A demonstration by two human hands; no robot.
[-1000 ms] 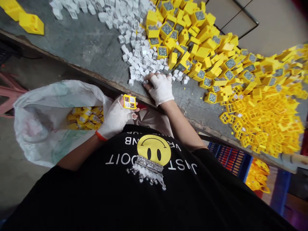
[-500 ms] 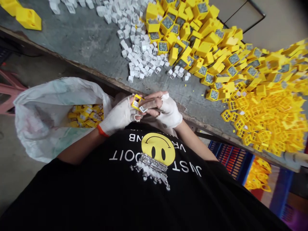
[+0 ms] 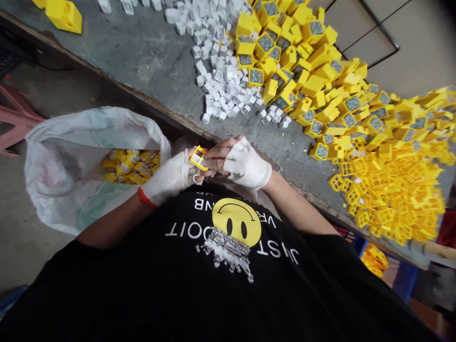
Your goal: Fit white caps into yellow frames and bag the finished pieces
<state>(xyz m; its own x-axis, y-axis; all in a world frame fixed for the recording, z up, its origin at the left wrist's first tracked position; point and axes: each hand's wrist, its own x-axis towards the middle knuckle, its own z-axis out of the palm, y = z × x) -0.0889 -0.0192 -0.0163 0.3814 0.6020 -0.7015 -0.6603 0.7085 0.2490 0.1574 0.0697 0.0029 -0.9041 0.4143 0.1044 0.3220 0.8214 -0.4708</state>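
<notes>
My left hand, in a white fingerless glove with an orange cuff, pinches a small yellow plastic window frame. White shows inside part of the frame. Close against its right side are the bent fingers of my right hand, gloved the same way. Those fingers are pressed together, and whatever they hold is hidden. Both hands are in front of my shirt, by the table's near edge. Beyond them on the table lie a spread of small white plastic cubes and a heap of similar yellow frames.
A white woven sack stands open at the left, with yellow and white pieces inside. Yellow blocks with grey-filled ends are piled along the grey table. A pink stool is at far left.
The yellow frame has tilted and shifted slightly left in my left hand. A white cube visible at my right fingertips earlier no longer shows there. The camera view has turned a little.
</notes>
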